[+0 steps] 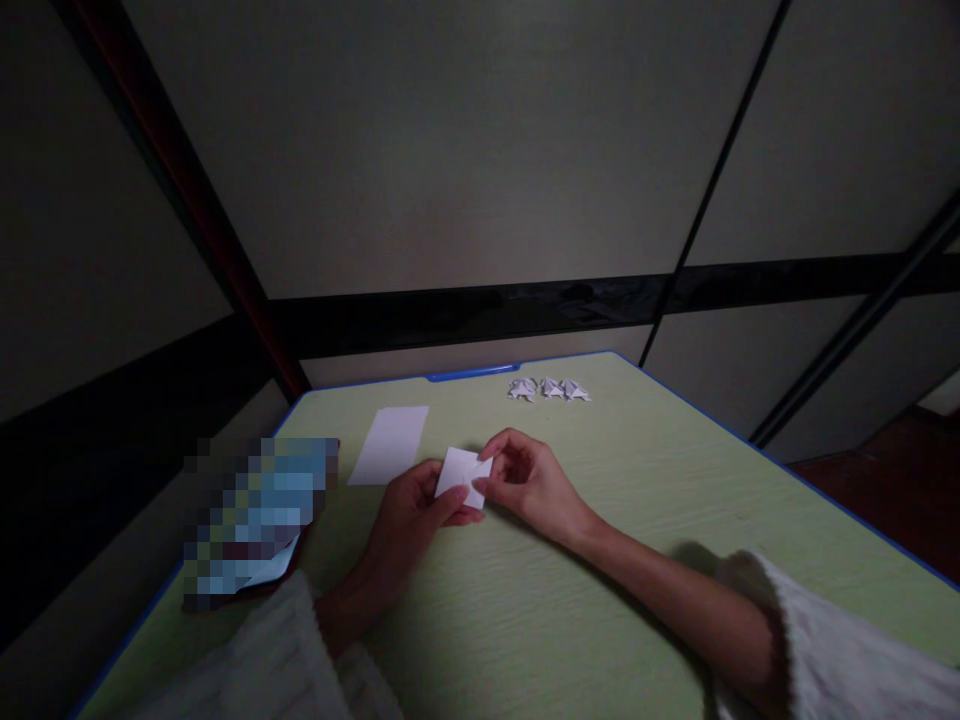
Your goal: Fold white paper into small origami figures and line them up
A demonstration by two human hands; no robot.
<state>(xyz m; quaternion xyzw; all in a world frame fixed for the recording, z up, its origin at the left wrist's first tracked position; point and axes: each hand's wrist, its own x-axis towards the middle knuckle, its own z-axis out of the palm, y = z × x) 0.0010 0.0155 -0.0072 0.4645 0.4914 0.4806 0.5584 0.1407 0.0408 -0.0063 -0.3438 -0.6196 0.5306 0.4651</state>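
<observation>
- The small white paper (461, 472) is held just over the tabletop (600, 600), near the middle, pinched between both hands.
- Left hand (409, 515): grip closed on the paper's lower left part, thumb across the front.
- Right hand (529, 480): grip closed on the paper's right edge, fingertips doing the pinching.
- Looks like a fold being worked, so imo: line the edges up first, pin one corner with the left, then run the right thumb along the crease in one pass.
- Pressing it flat on the tabletop would probably give a sharper crease than folding in the air.
- The light's pretty dim, so check the corners by feel too.
- Nearby: a flat sheet (390, 443) just beyond the left hand, and three folded figures (550, 389) at the far edge, well apart from the hands.
</observation>
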